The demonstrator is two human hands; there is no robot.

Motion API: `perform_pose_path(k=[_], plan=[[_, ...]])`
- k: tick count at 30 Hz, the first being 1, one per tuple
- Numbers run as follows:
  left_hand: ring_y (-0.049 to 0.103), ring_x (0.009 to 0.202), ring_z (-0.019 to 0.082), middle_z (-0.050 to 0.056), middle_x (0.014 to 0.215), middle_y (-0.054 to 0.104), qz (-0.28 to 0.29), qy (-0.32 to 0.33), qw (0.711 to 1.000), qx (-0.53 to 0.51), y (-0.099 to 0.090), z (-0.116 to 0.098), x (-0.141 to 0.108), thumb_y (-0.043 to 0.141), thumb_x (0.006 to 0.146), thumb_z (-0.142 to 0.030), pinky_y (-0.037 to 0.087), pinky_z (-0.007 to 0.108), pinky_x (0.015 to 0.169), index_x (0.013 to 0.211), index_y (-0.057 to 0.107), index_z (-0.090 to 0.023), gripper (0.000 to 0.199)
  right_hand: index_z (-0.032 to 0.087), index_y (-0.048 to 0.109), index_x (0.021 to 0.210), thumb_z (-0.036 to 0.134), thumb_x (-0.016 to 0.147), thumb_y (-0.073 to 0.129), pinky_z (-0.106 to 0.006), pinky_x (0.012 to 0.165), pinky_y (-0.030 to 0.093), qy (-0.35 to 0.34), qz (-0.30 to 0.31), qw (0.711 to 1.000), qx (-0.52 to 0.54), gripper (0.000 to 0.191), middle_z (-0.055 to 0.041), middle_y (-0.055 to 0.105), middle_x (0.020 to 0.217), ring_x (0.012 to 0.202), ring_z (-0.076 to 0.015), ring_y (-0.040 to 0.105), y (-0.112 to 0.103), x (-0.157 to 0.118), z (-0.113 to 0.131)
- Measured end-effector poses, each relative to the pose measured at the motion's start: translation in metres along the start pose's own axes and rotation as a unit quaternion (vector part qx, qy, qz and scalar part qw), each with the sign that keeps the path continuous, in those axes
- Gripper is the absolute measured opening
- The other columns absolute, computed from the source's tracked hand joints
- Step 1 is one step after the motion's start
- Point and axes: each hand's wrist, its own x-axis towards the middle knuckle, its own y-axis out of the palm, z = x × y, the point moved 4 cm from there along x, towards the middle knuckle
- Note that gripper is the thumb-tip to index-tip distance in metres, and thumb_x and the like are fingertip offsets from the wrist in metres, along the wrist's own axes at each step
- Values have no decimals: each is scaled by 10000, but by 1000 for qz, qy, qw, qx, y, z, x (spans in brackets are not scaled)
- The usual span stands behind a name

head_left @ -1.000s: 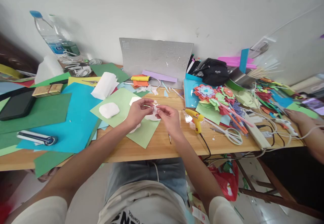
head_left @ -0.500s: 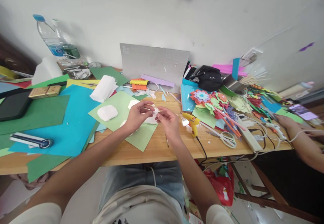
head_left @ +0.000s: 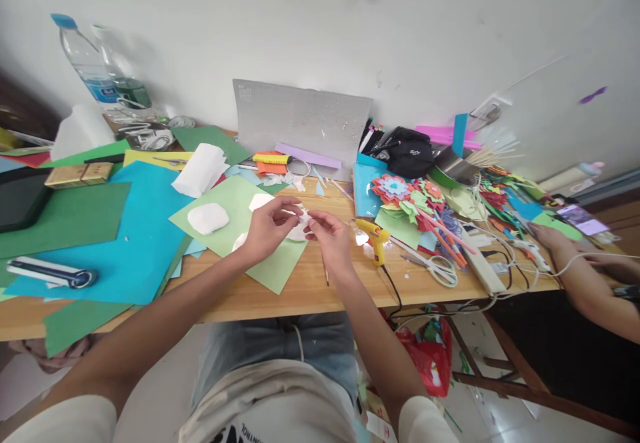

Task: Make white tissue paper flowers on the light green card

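Between both hands, above the light green sheet (head_left: pixel 277 273), is a small white paper piece (head_left: pixel 304 217). My right hand (head_left: pixel 333 239) pinches it with thumb and fingertips. My left hand (head_left: pixel 270 227) is closed at the fingertips on the piece's left side. White paper shapes lie on the green sheet, one of them (head_left: pixel 208 219) in full view to the left, others partly hidden by my left hand. A folded white paper stack (head_left: pixel 201 169) rests at the sheet's upper left corner.
Right of my hands lie a yellow glue gun (head_left: pixel 374 239), scissors (head_left: pixel 443 271) and paper flowers (head_left: pixel 395 189). A stapler (head_left: pixel 50 272) is on blue paper (head_left: pixel 150 229) at left. Against the wall leans a grey board (head_left: pixel 300 119). Another person's hand (head_left: pixel 550 237) is at far right.
The whole view has shifted slightly, so things appear a little further left and up. Both hands stay at the small white piece, with only slight finger movement.
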Motion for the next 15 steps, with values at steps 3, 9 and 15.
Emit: perform_pose_path(k=[3, 9, 15], plan=[[673, 739, 144, 43, 902, 699, 5, -7, 1000, -19, 1, -1, 0, 683, 760, -217, 569, 305, 751, 1060, 629, -165, 309, 205, 712, 864, 341, 735, 690, -269, 626, 532, -1, -6, 1000, -7, 188, 8, 674, 707, 639, -128, 634, -1, 1, -1], [673, 747, 144, 41, 915, 693, 19, -8, 999, -42, 2, 0, 0, 693, 749, -216, 574, 316, 760, 1041, 616, -167, 306, 214, 714, 851, 324, 736, 676, -252, 614, 524, -11, -1, 1000, 6, 163, 18, 668, 694, 622, -117, 629, -3, 1, -5], [682, 843, 178, 47, 894, 684, 35, 27, 999, 24, 3, -2, -2, 662, 788, -260, 563, 296, 737, 1005, 607, -182, 237, 217, 702, 902, 415, 752, 676, -265, 601, 550, 41, 18, 998, 42, 250, -17, 703, 804, 656, -138, 650, -5, 0, 0]])
